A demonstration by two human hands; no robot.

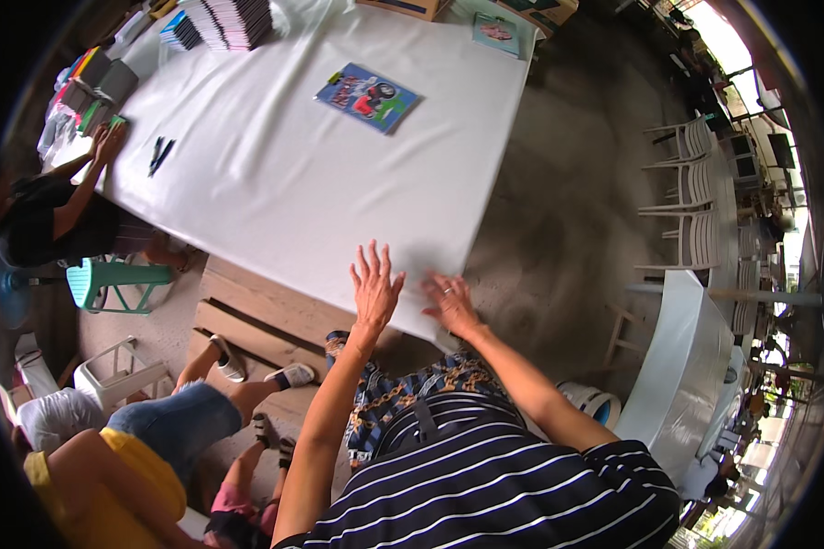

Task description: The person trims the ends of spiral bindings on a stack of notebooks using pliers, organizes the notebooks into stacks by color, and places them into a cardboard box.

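Observation:
Over the near edge of a table with a white plastic cover (pixel 311 201), my left hand (pixel 375 288) is open, fingers spread and palm down, with nothing in it. Close by on its right, my right hand (pixel 450 302) is also empty, its fingers apart and slightly blurred by motion. It is hard to tell whether either hand touches the cover. Farther back on the table lies a blue illustrated booklet (pixel 368 98) with a red vehicle on its front. Dark-handled cutters or pliers (pixel 161 156) rest toward the left side.
Stacked booklets (pixel 224 23) and cardboard boxes (pixel 407 7) line the far edge, near a light blue booklet (pixel 496 35). A person in black (pixel 59 215) works at the left; another in yellow (pixel 146 476) is near me. Green stool (pixel 119 284), white chairs (pixel 691 188), second table (pixel 673 366) stand around.

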